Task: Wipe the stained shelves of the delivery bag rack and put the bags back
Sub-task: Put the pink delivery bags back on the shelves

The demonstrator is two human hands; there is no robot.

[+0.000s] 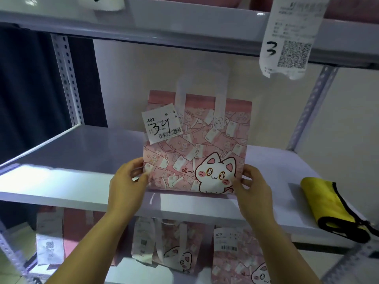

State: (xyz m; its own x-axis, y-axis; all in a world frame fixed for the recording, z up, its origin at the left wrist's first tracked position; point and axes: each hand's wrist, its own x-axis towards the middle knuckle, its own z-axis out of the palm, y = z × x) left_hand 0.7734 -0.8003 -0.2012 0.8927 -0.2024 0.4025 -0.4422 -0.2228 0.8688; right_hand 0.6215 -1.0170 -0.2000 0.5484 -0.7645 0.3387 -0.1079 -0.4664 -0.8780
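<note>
A pink delivery bag printed with a white cat stands upright on the white middle shelf, near its front edge. A receipt marked 34 is stuck to its upper left. My left hand grips the bag's lower left edge. On the other side my right hand grips the lower right edge. Its white handles rise toward the shelf above.
A folded yellow cloth with black trim lies on the same shelf at the far right. Several pink bags with receipts stand on the shelf below. A long receipt marked 3 hangs from the upper shelf. Perforated uprights frame the rack.
</note>
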